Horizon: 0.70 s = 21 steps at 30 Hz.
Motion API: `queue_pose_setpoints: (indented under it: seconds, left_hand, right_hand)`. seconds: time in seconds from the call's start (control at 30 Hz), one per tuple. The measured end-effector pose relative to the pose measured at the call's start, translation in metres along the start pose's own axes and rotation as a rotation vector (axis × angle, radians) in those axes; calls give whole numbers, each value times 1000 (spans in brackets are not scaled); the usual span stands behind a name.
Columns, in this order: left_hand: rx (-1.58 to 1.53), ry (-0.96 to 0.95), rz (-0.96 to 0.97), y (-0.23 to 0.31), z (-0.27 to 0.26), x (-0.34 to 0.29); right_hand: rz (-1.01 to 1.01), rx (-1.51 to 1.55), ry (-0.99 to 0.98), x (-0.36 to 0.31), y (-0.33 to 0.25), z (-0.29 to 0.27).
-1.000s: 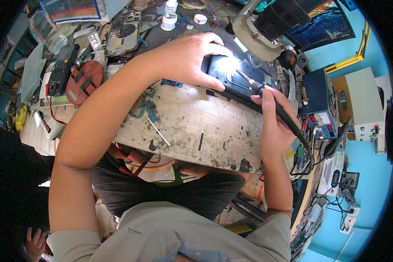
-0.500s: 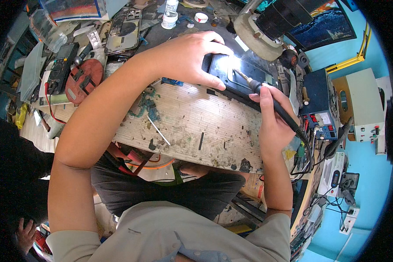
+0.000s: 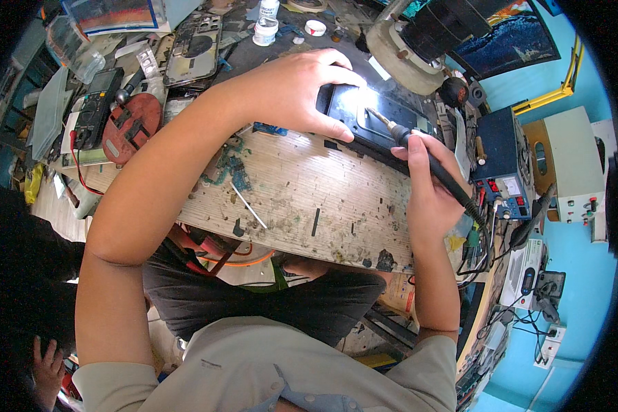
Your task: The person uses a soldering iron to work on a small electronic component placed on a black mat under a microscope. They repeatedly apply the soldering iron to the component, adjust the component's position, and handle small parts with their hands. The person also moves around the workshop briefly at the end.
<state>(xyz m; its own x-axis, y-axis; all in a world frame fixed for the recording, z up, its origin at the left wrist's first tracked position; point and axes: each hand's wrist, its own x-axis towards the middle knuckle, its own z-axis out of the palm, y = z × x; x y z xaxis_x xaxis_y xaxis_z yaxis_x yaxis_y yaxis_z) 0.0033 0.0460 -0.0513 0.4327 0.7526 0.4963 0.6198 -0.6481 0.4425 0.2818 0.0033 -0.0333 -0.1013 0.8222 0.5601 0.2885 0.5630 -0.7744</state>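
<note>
my left hand (image 3: 292, 93) clamped over phone (image 3: 374, 117), pinning it on bench (image 3: 309, 199) under lamp | my right hand (image 3: 429, 185) gripping iron (image 3: 419, 151), tip on the open back | rework under way; phone open, not reassembled

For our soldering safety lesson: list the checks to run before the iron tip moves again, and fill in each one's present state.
1. Left hand steadies the dark device: ok.
2. Right hand grips the soldering iron on its handle, away from the tip: ok.
3. Left fingers clear of the tip: cannot tell.
4. Work brightly lit: ok.
5. Iron's cable free of snags: cannot tell.
6. Wooden bench under the wrists free of loose parts: not ok, a thin rod lies there.
</note>
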Motion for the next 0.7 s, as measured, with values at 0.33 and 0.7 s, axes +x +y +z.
queue_pose_setpoints:
  seconds: [0.33,0.7]
  left_hand:
    - [-6,-12,-1,-1,0,1]
    - [4,-13,-9,-1,1,1]
  right_hand:
    - [42,19,-12,-6,-1,-6]
    - [29,1,-17,-5,-1,-6]
